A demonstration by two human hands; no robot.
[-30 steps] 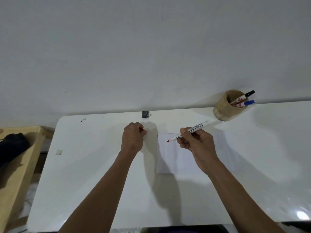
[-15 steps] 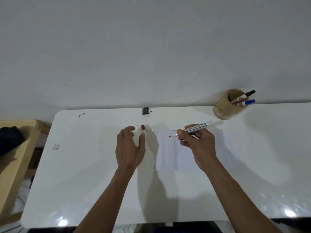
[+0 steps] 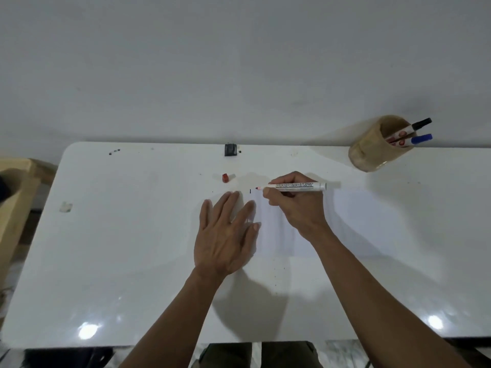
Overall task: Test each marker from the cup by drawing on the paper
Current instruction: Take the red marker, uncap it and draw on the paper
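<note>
My right hand [image 3: 297,208] holds an uncapped white marker with a red tip [image 3: 297,186], lying nearly level, its tip just above the top left corner of the white paper [image 3: 353,221]. A short dark mark [image 3: 250,191] sits at that corner. My left hand [image 3: 225,235] lies flat with fingers spread, pressing on the paper's left edge. The red cap [image 3: 226,177] rests on the table beyond my left fingers. The wooden cup [image 3: 372,152] at the far right holds two capped markers, one black [image 3: 421,124] and one blue [image 3: 421,139].
The white table [image 3: 119,248] runs up against a grey wall. A small black clip-like object [image 3: 230,150] sits at the far edge. A bit of tape [image 3: 65,207] lies at the left. A wooden piece of furniture [image 3: 13,203] stands left of the table.
My left hand let go of the red cap, leaving it on the table, then moved back and flattened onto the paper's left edge. The marker tip dropped toward the paper's corner.
</note>
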